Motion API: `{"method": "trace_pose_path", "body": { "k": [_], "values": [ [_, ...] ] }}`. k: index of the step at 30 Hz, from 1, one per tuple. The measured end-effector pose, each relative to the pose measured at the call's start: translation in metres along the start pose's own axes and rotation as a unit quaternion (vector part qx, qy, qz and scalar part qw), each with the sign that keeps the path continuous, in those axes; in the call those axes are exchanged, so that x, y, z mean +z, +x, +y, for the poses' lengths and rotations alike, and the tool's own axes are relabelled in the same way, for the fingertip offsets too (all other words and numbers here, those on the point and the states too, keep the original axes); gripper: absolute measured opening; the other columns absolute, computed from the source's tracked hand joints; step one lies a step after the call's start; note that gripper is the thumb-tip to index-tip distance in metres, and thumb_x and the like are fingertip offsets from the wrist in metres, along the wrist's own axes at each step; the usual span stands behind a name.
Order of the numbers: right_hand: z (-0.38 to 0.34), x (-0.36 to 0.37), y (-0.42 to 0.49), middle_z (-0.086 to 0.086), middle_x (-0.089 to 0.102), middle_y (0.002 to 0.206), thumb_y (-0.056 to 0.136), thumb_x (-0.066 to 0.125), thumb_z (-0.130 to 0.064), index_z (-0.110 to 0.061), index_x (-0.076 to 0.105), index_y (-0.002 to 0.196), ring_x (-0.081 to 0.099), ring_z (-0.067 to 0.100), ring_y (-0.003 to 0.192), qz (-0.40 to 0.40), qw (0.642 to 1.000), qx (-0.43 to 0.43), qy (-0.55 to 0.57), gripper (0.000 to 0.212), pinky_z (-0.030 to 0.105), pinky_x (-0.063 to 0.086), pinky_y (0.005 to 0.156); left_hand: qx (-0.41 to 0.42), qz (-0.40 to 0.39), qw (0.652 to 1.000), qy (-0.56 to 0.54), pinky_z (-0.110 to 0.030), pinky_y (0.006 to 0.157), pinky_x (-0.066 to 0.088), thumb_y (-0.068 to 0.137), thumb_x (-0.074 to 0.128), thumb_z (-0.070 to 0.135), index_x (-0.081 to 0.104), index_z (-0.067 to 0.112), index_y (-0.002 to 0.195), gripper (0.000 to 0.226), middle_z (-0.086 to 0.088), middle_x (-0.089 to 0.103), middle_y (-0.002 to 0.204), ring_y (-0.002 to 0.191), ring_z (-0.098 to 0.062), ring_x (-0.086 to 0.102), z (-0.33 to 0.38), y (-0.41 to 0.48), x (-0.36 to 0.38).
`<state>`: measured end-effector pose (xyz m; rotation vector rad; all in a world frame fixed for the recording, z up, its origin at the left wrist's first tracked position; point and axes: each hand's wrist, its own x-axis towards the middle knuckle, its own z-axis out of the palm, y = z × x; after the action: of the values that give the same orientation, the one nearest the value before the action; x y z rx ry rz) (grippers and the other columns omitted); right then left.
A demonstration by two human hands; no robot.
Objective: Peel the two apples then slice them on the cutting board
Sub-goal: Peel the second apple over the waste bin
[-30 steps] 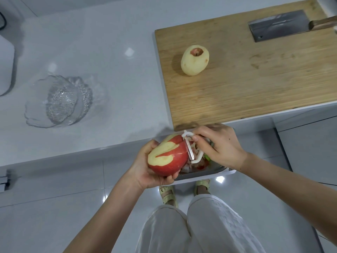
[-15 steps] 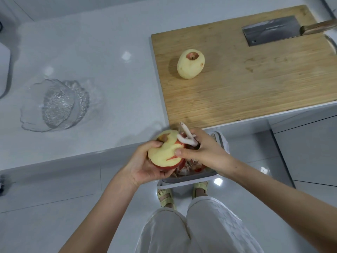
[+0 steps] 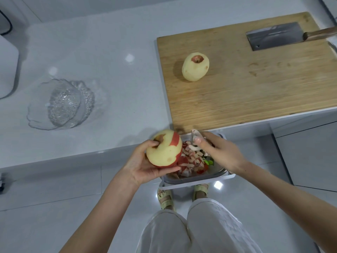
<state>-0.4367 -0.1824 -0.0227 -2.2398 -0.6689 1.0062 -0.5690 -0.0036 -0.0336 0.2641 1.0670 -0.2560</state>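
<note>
Cupping half-peeled apple in left hand over bin, for catching peel. Pinching peeler in right hand, just beside. Parked on cutting board, ready for slicing: bare apple, cleaver well apart.

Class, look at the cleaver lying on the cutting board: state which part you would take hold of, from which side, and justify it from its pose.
Grip the wooden handle of the cleaver, coming down from the right. The blade lies flat on the cutting board, broad face up, offering no safe hold, while the handle points right, clear of the blade.
</note>
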Motion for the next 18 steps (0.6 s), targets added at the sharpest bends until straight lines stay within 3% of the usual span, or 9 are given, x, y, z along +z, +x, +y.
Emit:
{"method": "trace_pose_path", "body": {
  "k": [2, 3, 6, 11, 14, 18],
  "values": [
    [-0.010, -0.002, 0.000, -0.011, 0.066, 0.079, 0.090, 0.021, -0.067, -0.035, 0.059, 0.119, 0.058, 0.006, 0.076, 0.064, 0.988, -0.106, -0.087, 0.058, 0.022, 0.041, 0.071, 0.003, 0.004, 1.000, 0.018, -0.059, 0.071, 0.055, 0.065, 0.068, 0.014, 0.055, 0.009, 0.122, 0.058, -0.025, 0.059, 0.115, 0.093, -0.042, 0.063, 0.000, 0.001, 0.001],
    [-0.012, -0.002, 0.003, -0.009, 0.065, 0.070, 0.095, 0.025, -0.059, -0.031, 0.065, 0.113, 0.059, 0.009, 0.065, 0.120, 0.965, -0.188, -0.139, 0.051, 0.023, 0.042, 0.061, 0.003, 0.008, 0.999, 0.032, -0.053, 0.069, 0.057, 0.064, 0.069, 0.015, 0.056, 0.009, 0.120, 0.058, -0.023, 0.060, 0.111, 0.088, -0.039, 0.064, -0.001, 0.001, 0.003],
    [-0.014, 0.004, 0.014, -0.007, 0.072, 0.076, 0.094, 0.043, -0.038, -0.023, 0.072, 0.103, 0.065, 0.016, 0.063, 0.192, 0.889, -0.352, -0.222, 0.033, 0.023, 0.041, 0.056, 0.004, 0.034, 0.997, 0.076, -0.041, 0.060, 0.057, 0.061, 0.071, 0.019, 0.059, 0.010, 0.112, 0.054, -0.019, 0.063, 0.099, 0.080, -0.032, 0.064, -0.003, 0.000, 0.010],
    [-0.021, 0.007, 0.022, -0.008, 0.066, 0.066, 0.096, 0.042, -0.038, -0.026, 0.072, 0.106, 0.059, 0.016, 0.060, 0.195, 0.857, -0.395, -0.266, 0.034, 0.021, 0.027, 0.060, 0.035, 0.059, 0.991, 0.117, -0.036, 0.053, 0.055, 0.057, 0.070, 0.024, 0.059, 0.012, 0.107, 0.052, -0.016, 0.064, 0.091, 0.078, -0.028, 0.062, -0.005, -0.002, 0.014],
    [-0.023, 0.006, 0.022, -0.008, 0.066, 0.063, 0.094, 0.045, -0.035, -0.026, 0.073, 0.105, 0.058, 0.016, 0.057, 0.181, 0.863, -0.400, -0.250, 0.032, 0.021, 0.028, 0.058, 0.059, 0.058, 0.986, 0.143, -0.035, 0.053, 0.054, 0.057, 0.068, 0.023, 0.061, 0.011, 0.100, 0.045, -0.015, 0.067, 0.080, 0.065, -0.028, 0.066, -0.005, -0.005, 0.012],
    [-0.013, -0.003, 0.023, -0.007, 0.074, 0.077, 0.093, 0.049, -0.032, -0.022, 0.073, 0.104, 0.067, 0.014, 0.066, 0.185, 0.869, -0.407, -0.213, 0.029, 0.019, 0.035, 0.058, 0.065, 0.042, 0.986, 0.151, -0.032, 0.050, 0.051, 0.059, 0.063, 0.023, 0.061, 0.013, 0.093, 0.036, -0.014, 0.067, 0.071, 0.059, -0.030, 0.065, -0.003, -0.010, 0.010]
  ]
}}
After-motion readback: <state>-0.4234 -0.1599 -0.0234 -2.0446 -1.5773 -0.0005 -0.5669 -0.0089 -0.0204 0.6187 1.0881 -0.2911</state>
